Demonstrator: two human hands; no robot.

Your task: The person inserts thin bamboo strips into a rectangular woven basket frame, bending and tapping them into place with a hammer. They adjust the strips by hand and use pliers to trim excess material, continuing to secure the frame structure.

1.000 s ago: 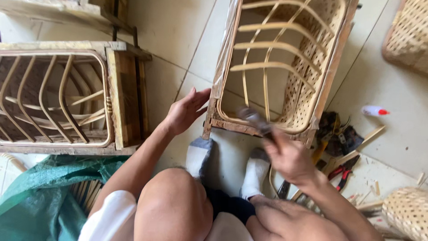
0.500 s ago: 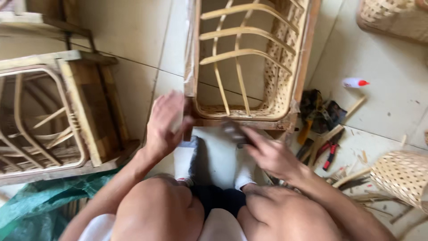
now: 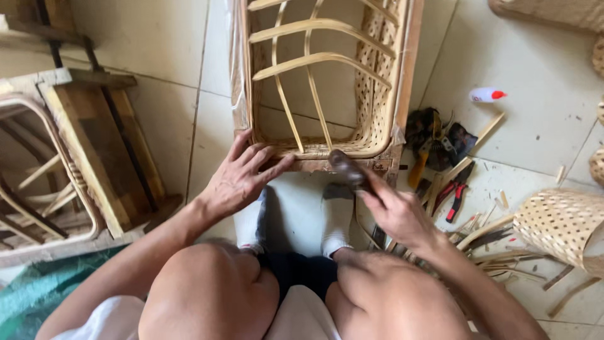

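The rattan frame lies flat on the tiled floor straight ahead of the seated person, its near wooden rail just beyond the two white-socked feet. Curved cane ribs cross its open middle, and a woven lattice panel lines its right side. The left hand is spread open, fingers splayed, palm pressed down on the near-left corner of that rail. The right hand is closed around a dark-handled tool, whose rounded dark end sits right at the rail's near edge (whether it actually touches the wood, I cannot tell). Bare knees fill the bottom of the view.

Moving outward: to the right of the frame, a cluster of hand tools lies on the floor, red-handled pliers among them, with cane offcuts scattered around. A small white bottle with a red cap rests farther right, well apart. A woven basket sits at the right edge. On the left stands a second wooden frame, above a patch of green cloth.
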